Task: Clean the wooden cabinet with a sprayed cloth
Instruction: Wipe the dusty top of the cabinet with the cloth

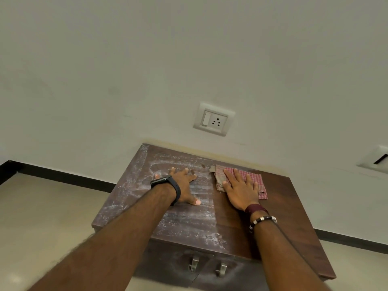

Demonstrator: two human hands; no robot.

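Observation:
A low dark wooden cabinet (279, 208) stands against the wall. Its left half is coated in whitish dust; its right half looks dark and wiped. A red-and-white checked cloth (255, 180) lies flat on the top toward the back. My right hand (241, 190) presses flat on the cloth with fingers spread. My left hand (182, 187) rests flat on the dusty part, fingers apart, holding nothing. A black band is on my left wrist, bracelets on my right. No spray bottle is in view.
Two metal handles (194, 263) sit on the cabinet's dusty front doors. A white switch-and-socket plate (214, 119) is on the wall above the cabinet. Another wall plate (375, 159) sits at the right edge. Beige tiled floor (42, 211) with black skirting surrounds the cabinet.

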